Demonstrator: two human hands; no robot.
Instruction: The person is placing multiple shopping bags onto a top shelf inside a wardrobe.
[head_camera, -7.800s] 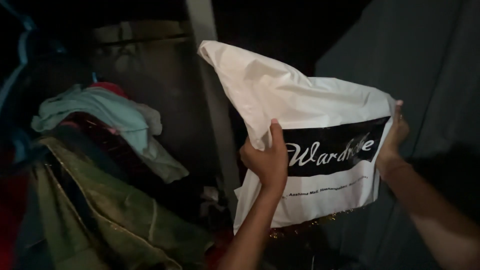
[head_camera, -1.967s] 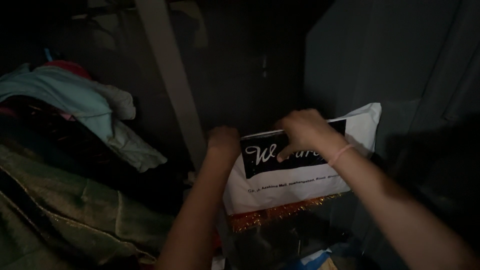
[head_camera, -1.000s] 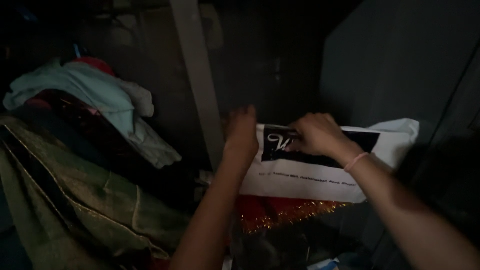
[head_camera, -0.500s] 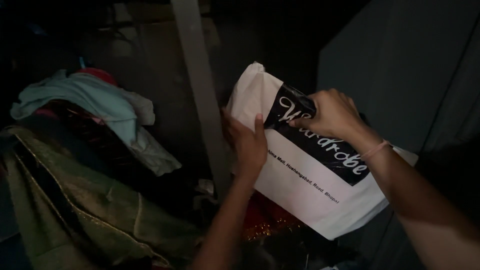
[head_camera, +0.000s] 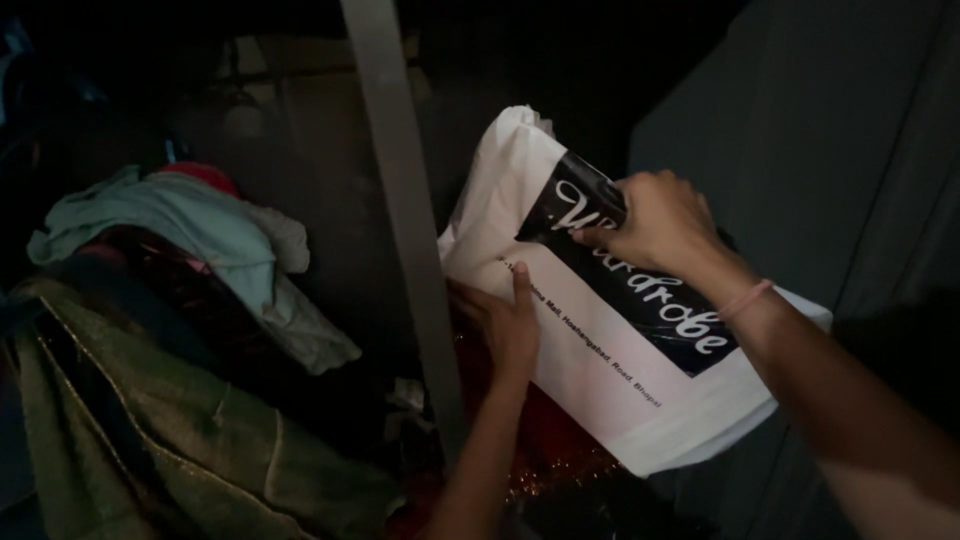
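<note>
White bag (head_camera: 640, 400) now tilted, not level

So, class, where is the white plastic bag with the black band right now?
In the head view, the white plastic bag with the black band is right of centre, tilted, held between both hands, just right of the grey upright post.

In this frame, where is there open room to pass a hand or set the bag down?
A dark gap lies above the bag, between the post and the grey panel. Left of the post is heaped with clothes. Below the bag, red glittery fabric fills the space. Both hands, left and right, are on the bag.
</note>
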